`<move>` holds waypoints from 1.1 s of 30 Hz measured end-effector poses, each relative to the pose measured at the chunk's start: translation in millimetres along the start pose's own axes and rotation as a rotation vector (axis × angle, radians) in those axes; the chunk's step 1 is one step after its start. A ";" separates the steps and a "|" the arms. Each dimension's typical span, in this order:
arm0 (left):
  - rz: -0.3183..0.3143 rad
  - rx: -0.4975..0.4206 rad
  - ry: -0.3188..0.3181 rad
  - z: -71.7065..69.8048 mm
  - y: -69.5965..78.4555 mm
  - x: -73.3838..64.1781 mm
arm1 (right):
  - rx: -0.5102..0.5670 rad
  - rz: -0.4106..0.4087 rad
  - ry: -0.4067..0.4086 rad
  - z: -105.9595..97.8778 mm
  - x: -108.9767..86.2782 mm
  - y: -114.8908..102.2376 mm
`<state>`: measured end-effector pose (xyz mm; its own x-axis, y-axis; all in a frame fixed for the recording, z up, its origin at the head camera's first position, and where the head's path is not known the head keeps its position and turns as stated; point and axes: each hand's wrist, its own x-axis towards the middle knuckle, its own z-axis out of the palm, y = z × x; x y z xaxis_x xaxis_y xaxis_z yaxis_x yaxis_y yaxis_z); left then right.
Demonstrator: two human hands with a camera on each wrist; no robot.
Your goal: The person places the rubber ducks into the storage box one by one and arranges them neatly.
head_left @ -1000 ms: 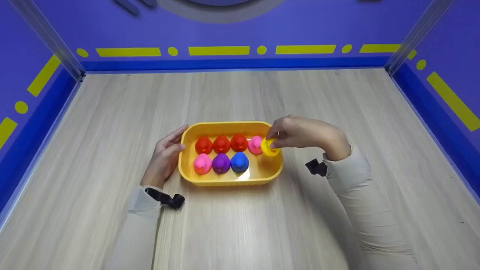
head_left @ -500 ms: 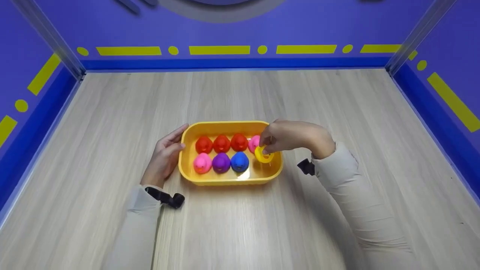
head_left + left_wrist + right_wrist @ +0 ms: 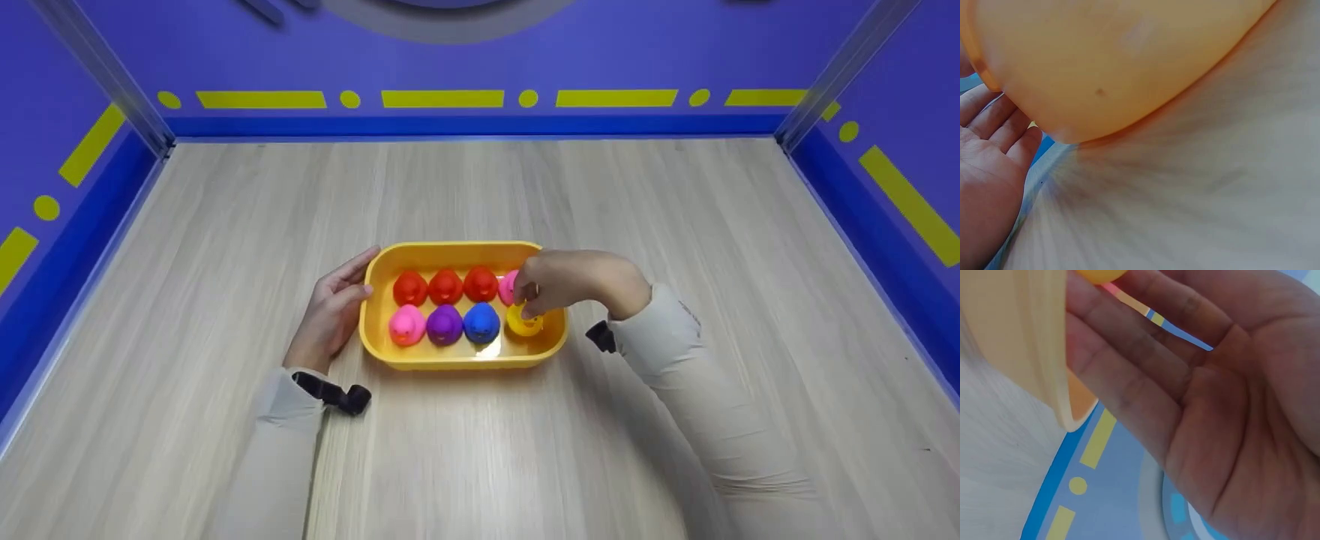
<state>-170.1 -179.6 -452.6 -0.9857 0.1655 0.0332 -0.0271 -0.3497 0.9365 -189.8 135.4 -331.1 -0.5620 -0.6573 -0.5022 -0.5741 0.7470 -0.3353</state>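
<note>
In the head view a yellow plastic tub (image 3: 450, 364) stands on the table. My left hand (image 3: 330, 311) holds its left end, thumb at the rim and fingers along the outer wall; the left wrist view shows those fingers (image 3: 999, 121) against the tub. My right hand (image 3: 574, 281) reaches over the right rim and pinches a yellow toy duck (image 3: 527, 324) between thumb and fingers, low in the front right corner. A pink duck (image 3: 508, 287) behind is partly covered by this hand. Only a bit of the yellow duck (image 3: 1102, 274) shows in the right wrist view.
Three red ducks (image 3: 445, 287) line the tub's back row. In front sit a pink duck (image 3: 407, 325), a purple duck (image 3: 445, 325) and a blue duck (image 3: 481, 323). Blue-purple panels (image 3: 450, 67) with yellow markings border the wooden table (image 3: 450, 465).
My right hand has moved left and toward the front with the yellow duck, from beside the right pink duck down into the front right corner. The left hand stays at the tub.
</note>
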 end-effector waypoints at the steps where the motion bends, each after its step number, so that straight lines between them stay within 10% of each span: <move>1: 0.001 -0.005 0.001 0.0 -0.2 0.2 | 0.000 0.007 -0.004 0.2 0.9 -0.6; 33: 0.013 0.010 -0.004 -0.3 0.1 0.1 | -0.003 0.187 -0.059 4.7 17.2 -15.7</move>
<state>-170.2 -179.9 -452.5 -0.9852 0.1647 0.0471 -0.0123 -0.3424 0.9395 -187.6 112.9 -338.2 -0.6231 -0.5003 -0.6011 -0.4651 0.8550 -0.2295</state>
